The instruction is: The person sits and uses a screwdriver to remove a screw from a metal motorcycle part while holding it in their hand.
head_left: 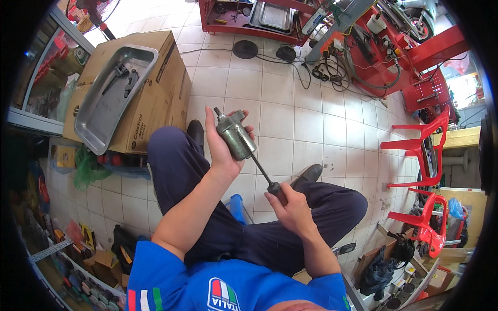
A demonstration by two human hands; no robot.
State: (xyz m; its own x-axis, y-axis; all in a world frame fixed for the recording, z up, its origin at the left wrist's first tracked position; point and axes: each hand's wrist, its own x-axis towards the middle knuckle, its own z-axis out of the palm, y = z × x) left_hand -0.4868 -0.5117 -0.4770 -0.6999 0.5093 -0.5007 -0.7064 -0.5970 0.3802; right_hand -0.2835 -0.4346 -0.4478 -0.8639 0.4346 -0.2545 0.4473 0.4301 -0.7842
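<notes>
A small metal motor (236,139), probably a starter motor, lies in my left hand (220,151). It has a grey cylindrical body, and a short toothed shaft sticks out at its upper left end. My left fingers wrap round it from below. In my right hand (293,211) is a screwdriver (262,169), gripped by its dark handle. Its long thin blade slants up to the left and reaches the near right side of the motor. I cannot make out exactly what the tip touches. Both hands are above the floor, in front of my knees.
To the left, a metal tray (89,126) with dark metal parts sits on a cardboard box (174,78). A red tool cart (236,28) stands ahead. Cables (332,72) trail on the tiled floor at the upper right. Red plastic chairs (423,147) stand to the right.
</notes>
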